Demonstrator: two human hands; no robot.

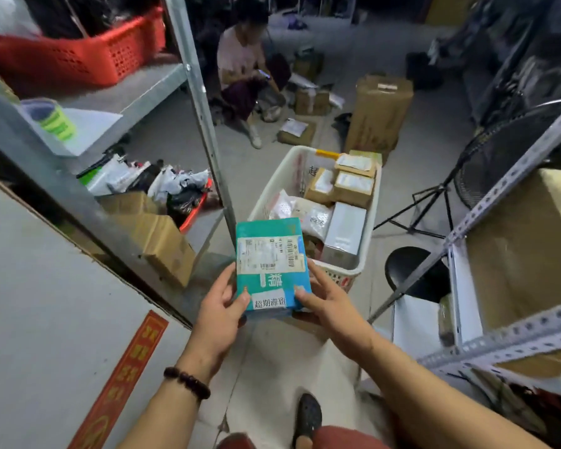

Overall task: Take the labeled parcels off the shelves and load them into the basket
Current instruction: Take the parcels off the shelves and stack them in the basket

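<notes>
We stand in a dim storeroom, its grey floor (175,147) strewn with cartons, metal shelves (204,124) rising on either side of the white basket (274,186). The basket is part-filled with boxes and bags. Just short of its near rim we hold a teal labelled parcel (269,264), left hand (221,306) and right hand (331,303) each gripping a near corner. Its long axis points at the basket, which lies ahead and slightly right, so the right hand is nearer.
</notes>
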